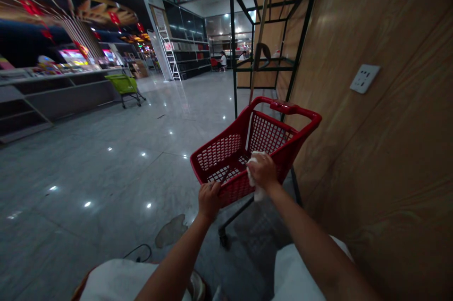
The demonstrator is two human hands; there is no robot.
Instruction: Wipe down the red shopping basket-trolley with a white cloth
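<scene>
In front of me stands a red plastic shopping cart (221,145) with lattice walls and a raised handle at its far right. My left hand (209,199) grips the near corner of its rim, fingers curled over the edge. Farther right along the same side, my right hand (264,171) is closed on a white cloth (260,193). This hand presses at the rim, and part of the cloth hangs down outside the basket. Below the basket, a dark leg ends in a caster wheel (222,238).
A wood-grain wall (371,159) with a white socket plate (365,78) runs along the right. Behind the cart rises a dark metal frame (234,51). A green cart (122,84) stands by a long counter (71,98). A puddle (171,231) lies on the grey floor.
</scene>
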